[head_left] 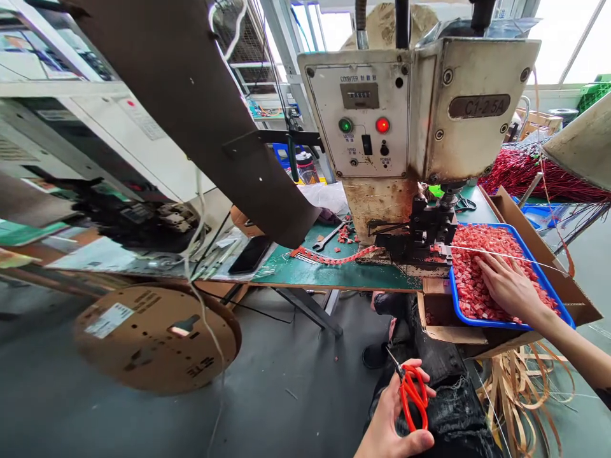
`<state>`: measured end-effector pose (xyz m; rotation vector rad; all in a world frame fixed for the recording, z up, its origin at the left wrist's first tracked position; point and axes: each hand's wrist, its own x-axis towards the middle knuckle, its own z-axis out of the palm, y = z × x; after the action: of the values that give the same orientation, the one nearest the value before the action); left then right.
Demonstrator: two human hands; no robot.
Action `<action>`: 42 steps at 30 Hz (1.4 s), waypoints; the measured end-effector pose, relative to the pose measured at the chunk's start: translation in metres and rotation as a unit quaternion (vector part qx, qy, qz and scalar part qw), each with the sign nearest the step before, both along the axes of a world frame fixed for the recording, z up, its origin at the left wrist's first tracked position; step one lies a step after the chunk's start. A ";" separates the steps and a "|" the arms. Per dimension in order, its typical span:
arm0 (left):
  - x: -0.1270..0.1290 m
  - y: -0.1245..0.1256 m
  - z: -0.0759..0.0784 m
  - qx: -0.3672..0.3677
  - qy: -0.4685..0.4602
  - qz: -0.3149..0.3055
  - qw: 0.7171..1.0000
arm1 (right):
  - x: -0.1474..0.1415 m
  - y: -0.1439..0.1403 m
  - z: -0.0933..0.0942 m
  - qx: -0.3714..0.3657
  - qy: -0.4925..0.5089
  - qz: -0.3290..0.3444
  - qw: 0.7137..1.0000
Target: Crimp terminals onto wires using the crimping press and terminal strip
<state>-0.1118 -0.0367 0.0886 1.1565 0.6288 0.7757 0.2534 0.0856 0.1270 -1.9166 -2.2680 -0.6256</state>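
Note:
My left hand (389, 420) is low in the view, over my lap, closed around red-handled scissors (413, 397) whose short blades point up and left. On the right, my right hand (513, 286) lies flat with its fingers stretched out on a heap of small red plastic pieces (484, 242). A blue tray (491, 323) holds the heap, and some fingertips are partly sunk among the pieces. Left of the tray is the black press tool (422, 235) of a machine. A thin white wire (501, 253) runs from the tool over the tray.
The worn machine (329, 114) shows a red light. A strip of red parts (338, 259) enters it from the left. A phone (251, 254) and wrench (329, 236) lie on the green table. The tray rests in a cardboard box (458, 335). A large cardboard reel (157, 343) hangs at left.

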 end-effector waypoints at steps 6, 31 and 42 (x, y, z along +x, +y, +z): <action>0.008 0.002 -0.001 -0.003 0.000 -0.016 1.000 | 0.001 0.028 0.008 -0.034 0.023 -0.075 0.996; 0.022 0.003 0.001 -0.004 -0.015 -0.063 0.998 | -0.018 0.025 -0.001 -0.037 -0.016 -0.036 0.999; 0.021 0.002 0.002 -0.009 -0.010 -0.051 0.999 | 0.021 0.014 -0.001 -0.035 -0.037 0.003 0.999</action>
<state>-0.0909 -0.0346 0.0906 1.1543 0.5539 0.6929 0.2741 0.0991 0.1259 -1.9474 -2.3704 -0.6353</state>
